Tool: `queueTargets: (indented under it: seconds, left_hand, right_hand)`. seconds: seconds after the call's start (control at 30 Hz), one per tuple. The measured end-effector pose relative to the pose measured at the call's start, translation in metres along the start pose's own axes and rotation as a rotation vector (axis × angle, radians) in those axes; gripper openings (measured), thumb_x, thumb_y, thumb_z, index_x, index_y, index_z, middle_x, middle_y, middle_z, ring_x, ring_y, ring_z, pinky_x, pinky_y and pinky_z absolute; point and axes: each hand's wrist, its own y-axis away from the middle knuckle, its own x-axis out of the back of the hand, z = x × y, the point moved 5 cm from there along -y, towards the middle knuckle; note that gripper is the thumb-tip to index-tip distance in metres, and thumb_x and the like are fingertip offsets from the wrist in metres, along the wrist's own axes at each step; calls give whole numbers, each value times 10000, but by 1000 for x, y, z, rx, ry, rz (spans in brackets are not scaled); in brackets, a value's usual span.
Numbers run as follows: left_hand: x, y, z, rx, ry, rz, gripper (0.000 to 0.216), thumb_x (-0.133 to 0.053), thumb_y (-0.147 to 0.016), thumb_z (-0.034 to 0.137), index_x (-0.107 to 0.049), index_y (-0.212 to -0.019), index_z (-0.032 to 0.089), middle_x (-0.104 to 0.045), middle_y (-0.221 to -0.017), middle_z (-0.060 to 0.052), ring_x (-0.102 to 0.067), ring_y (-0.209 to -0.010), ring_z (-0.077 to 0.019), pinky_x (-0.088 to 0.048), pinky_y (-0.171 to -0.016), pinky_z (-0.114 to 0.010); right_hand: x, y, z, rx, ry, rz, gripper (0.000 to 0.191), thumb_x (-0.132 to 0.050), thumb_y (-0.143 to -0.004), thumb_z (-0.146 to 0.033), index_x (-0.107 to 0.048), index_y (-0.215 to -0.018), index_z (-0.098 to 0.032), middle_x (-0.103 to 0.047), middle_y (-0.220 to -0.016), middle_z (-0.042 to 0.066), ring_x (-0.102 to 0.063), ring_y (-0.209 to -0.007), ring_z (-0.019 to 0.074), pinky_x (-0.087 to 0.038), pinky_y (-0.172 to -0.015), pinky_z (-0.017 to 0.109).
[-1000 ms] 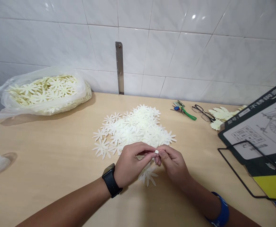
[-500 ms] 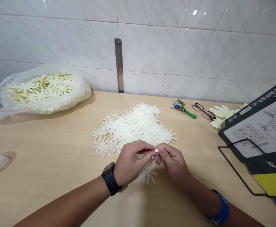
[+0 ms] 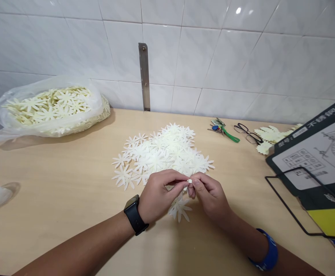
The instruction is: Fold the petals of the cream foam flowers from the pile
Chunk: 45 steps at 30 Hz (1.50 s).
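My left hand (image 3: 157,197), with a black watch on its wrist, and my right hand (image 3: 209,197), with a blue band, meet fingertip to fingertip over the wooden table (image 3: 69,199). Both pinch a small pale flower-shaped cutout (image 3: 189,181), of which only a tip shows between the fingers. More of these cutouts (image 3: 180,209) lie under my hands. Just beyond my fingers a flat pile of the same white flower cutouts (image 3: 164,153) is spread on the table.
A clear plastic bag (image 3: 48,107) full of cutouts lies at the back left. Keys with a green tag (image 3: 223,131), glasses (image 3: 246,134) and another small heap of cutouts (image 3: 268,137) are at the back right. A printed box with a black wire stand (image 3: 314,168) is at the right edge.
My hands stay pinched together in the same place. The view has tilted slightly, so everything sits a little lower or higher in frame.
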Motion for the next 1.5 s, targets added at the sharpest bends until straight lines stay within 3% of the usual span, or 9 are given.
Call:
queueTargets:
  seconds: [0.53,1.17,1.5]
  left_hand:
    - [7,-1,2,-197,-13,13,118,-650,-848,138,-760,-867,178,-751,-814,-33,-690,-747,-128,-533,-719,-212]
    - [7,-2,-1,-195,19,-25,113,-645,-859,160,-758,-852,170,-746,-809,-38,-685,-746,-126,-527,-718,-215]
    - [4,2,7,-274,-147,15,92,-597,-875,134,-685,-854,150,-689,-847,-53,-640,-801,-129,-508,-746,-235]
  right_hand:
    - [0,2,-2,55,-56,-53,301,-469,-966,-345,-604,-740,-199,-565,-641,-6,-518,-596,135,-435,-597,261]
    - [0,3,-4,109,-38,-106,285,-441,-978,-279,-603,-759,-196,-572,-651,-8,-532,-600,126,-444,-598,248]
    - [-2,5,-7,76,-38,-78,239,-460,-960,-280,-580,-768,-204,-560,-670,-9,-533,-623,136,-448,-602,254]
